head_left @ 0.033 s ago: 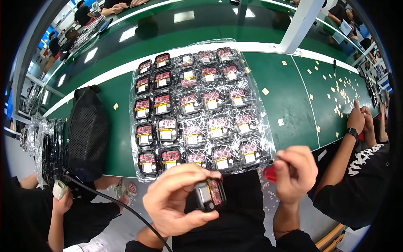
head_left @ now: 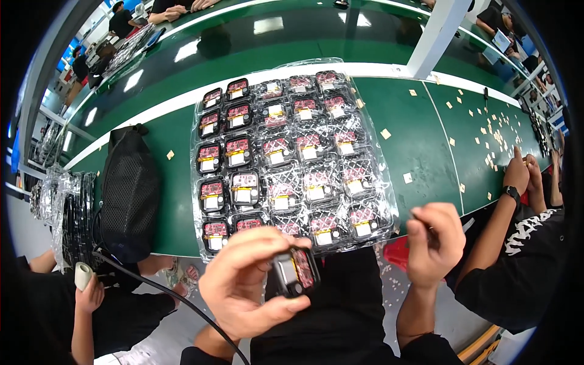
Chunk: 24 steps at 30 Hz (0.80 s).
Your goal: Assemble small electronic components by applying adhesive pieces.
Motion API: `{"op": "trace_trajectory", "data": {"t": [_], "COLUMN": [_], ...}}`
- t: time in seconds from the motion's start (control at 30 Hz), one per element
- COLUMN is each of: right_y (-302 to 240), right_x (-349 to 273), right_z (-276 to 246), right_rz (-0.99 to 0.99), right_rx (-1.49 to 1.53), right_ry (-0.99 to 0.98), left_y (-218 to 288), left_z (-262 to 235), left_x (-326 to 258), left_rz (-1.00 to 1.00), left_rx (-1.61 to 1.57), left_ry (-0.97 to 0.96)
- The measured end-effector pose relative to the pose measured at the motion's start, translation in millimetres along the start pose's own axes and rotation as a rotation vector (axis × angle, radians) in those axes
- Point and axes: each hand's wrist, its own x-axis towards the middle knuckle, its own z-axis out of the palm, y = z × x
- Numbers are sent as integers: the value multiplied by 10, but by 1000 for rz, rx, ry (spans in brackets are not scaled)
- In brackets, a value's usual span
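While the clear tray (head_left: 382, 201) of small red-and-black modules lies on the green table (head_left: 420, 134), my left hand (head_left: 243, 286) pinches one module (head_left: 295, 272) below it, tilted for viewing; my right hand (head_left: 435, 243) curls closed, contents hidden.

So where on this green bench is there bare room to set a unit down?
Bare green shows between the black mesh bag and the clear blister tray, and right of the tray up to the white line. Further right, small tan squares crowd the bench. The left hand holds a small black unit; the right hand is closed.
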Motion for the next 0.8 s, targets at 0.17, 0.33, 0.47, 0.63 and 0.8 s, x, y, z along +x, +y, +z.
{"op": "trace_trajectory", "data": {"t": [0.17,0.33,0.47,0.63,0.8], "right_y": [460,403,388,414,421], "right_x": [11,-3,4,-11,0], "right_z": [82,146,134,148,152], "right_rz": [229,141,154,126,121], "right_rx": [118,-31,-43,-18,-25], "right_ry": [95,31,40,51,47], "left_y": [126,86,-247,-469,-479], "left_z": [-190,-297,-473,-491,-416], "left_x": [620,1374,1882,2095,1995], "left_rz": [164,121,213,67,156], "left_rx": [407,851,1146,1396,1560], "left_ry": [78,31,-47,-108,-177]}}
